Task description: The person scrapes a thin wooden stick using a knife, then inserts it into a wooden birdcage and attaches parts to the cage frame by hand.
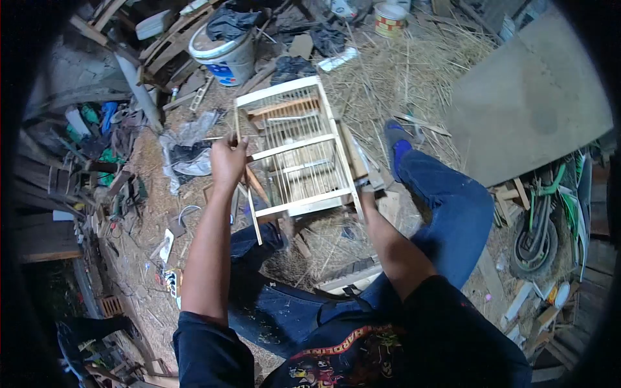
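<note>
A pale wooden slatted frame (299,138), like a cage panel with thin parallel bars and a middle crosspiece, is tilted in front of me between my knees. My left hand (229,158) is closed at its left rail, the fingertips pinching around the wood. A thin stick pokes out to the left by those fingers. My right hand (367,195) is at the lower right corner of the frame, touching or just behind the rail; its fingers are hidden. Beneath the bars are more wooden pieces, including a brown strip (284,107) and a board (352,155) along the right side.
A white bucket (223,57) with dark plastic on top stands at the back left, and a smaller tub (389,21) at the back. Straw (414,71) and wood scraps cover the floor. A large flat board (527,103) leans at right above a small wheel (533,249).
</note>
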`<control>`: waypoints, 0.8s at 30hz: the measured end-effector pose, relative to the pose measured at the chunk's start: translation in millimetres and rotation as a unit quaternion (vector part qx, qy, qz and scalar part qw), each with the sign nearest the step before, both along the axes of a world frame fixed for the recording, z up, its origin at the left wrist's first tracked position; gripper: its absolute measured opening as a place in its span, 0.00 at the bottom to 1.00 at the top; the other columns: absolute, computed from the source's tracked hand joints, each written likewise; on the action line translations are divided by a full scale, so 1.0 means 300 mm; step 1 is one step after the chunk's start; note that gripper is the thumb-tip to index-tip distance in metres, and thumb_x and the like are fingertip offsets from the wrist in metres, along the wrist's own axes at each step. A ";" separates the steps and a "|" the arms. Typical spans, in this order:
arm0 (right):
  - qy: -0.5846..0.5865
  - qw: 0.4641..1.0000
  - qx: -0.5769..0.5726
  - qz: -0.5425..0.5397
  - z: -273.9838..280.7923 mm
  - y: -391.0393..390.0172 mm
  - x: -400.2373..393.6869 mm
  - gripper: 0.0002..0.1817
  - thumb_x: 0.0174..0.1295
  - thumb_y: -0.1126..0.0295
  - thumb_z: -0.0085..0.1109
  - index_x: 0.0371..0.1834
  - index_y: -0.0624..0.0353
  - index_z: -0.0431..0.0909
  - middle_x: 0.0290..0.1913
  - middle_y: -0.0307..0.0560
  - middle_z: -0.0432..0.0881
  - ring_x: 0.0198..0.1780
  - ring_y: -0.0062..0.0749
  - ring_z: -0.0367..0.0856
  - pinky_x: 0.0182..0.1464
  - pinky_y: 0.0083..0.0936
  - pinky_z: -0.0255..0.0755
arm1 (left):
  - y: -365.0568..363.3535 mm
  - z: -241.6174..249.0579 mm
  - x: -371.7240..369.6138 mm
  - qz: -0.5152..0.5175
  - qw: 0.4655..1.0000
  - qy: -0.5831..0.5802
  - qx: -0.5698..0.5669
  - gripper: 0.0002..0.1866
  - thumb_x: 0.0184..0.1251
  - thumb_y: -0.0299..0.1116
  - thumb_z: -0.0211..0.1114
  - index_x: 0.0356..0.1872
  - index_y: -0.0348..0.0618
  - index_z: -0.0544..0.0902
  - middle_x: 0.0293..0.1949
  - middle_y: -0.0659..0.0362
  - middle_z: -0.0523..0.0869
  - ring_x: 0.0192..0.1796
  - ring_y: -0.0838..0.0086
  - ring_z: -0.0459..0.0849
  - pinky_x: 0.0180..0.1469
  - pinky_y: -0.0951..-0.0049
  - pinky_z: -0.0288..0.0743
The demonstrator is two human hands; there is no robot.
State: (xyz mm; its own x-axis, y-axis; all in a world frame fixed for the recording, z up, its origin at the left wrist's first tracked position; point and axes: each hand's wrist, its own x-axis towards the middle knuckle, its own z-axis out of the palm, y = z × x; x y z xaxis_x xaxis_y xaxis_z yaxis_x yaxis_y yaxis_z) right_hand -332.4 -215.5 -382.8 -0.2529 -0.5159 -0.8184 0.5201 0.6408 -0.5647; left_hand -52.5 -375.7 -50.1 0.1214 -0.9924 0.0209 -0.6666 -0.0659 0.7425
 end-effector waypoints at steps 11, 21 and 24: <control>0.363 0.874 0.094 0.308 -0.399 -0.055 0.002 0.35 0.53 0.36 0.77 0.35 0.65 0.90 0.39 0.59 0.92 0.43 0.53 0.91 0.46 0.41 0.82 | -0.064 0.031 0.018 -0.030 0.996 -0.080 -0.031 0.21 0.70 0.40 0.74 0.51 0.29 0.89 0.36 0.43 0.92 0.38 0.62 0.94 0.42 0.62 0.85; 0.441 0.827 -0.078 0.339 -0.109 -0.039 0.059 0.18 0.68 0.56 0.61 0.37 0.63 0.87 0.35 0.50 0.90 0.35 0.44 0.90 0.36 0.43 0.85 | 0.165 0.141 0.138 -0.030 0.995 0.095 0.031 0.26 0.79 0.47 0.66 0.59 0.30 0.86 0.38 0.58 0.91 0.31 0.75 0.84 0.38 0.76 0.77; 0.209 0.962 -0.097 0.144 -0.205 -0.046 0.062 0.12 0.68 0.65 0.60 0.40 0.64 0.84 0.37 0.53 0.88 0.34 0.50 0.89 0.34 0.47 0.87 | 0.271 0.214 0.199 -0.024 0.945 0.274 0.178 0.25 0.81 0.48 0.64 0.69 0.44 0.82 0.44 0.59 0.90 0.37 0.72 0.85 0.46 0.72 0.77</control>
